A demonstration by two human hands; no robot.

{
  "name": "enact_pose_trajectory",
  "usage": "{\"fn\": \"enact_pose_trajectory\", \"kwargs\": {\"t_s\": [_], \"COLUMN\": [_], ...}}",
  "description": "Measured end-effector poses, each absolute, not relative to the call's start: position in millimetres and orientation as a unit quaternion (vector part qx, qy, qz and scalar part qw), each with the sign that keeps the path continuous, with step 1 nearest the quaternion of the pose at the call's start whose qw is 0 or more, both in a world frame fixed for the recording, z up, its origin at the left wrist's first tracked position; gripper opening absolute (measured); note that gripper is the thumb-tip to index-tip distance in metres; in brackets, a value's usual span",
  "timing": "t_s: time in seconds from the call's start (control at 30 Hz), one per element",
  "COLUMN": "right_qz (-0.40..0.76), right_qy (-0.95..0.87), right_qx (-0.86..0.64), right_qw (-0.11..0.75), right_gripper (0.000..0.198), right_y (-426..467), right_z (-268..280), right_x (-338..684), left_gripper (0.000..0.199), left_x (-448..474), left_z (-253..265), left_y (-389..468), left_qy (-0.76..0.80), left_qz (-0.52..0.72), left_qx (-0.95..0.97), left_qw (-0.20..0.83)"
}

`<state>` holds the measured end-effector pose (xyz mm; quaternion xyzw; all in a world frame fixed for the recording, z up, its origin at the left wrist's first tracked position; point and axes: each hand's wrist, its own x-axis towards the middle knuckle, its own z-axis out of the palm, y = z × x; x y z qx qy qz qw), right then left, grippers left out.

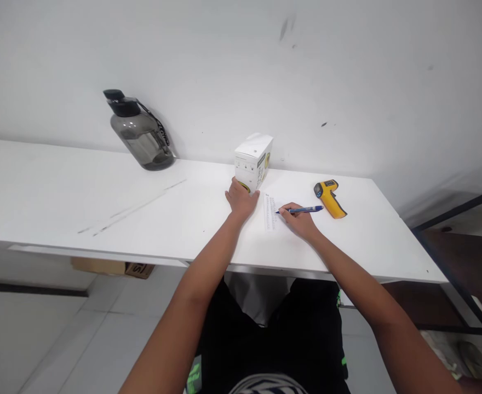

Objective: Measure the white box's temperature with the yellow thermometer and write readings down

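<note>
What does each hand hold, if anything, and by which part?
Right hand: blue pen, near its tip. Left hand touches white carton near base; grip unclear.

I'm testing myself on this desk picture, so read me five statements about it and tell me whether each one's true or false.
1. The right hand holds a blue pen. True.
2. A paper slip lies between the right hand and the left hand. True.
3. The yellow gun-shaped device lies to the right of the paper slip. True.
4. The left hand is touching the yellow gun-shaped device. False: it is on the lower part of the white box.
5. Nothing stands to the left of the white box. False: a dark see-through bottle does.
</note>
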<state>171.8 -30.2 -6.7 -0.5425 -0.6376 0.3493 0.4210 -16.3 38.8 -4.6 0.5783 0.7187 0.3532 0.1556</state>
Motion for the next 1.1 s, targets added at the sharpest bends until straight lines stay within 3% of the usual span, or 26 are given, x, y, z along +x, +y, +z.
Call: {"fn": "enact_pose_trajectory", "kwargs": {"t_s": [1.1], "right_qz": [0.354], "right_qy": [-0.638], "right_qx": [-0.569], "right_qw": [0.379], "right_gripper": [0.034], "right_y": [-33.9], "right_z": [1.5], "right_x": [167.8], "left_gripper": [0.088], "left_x": [-17.9], "left_z": [-7.0], "left_y": [39.0], "left_qy": [0.722], "left_qz": [0.344], "left_qx": [0.583], "left_qw": [0.143]}}
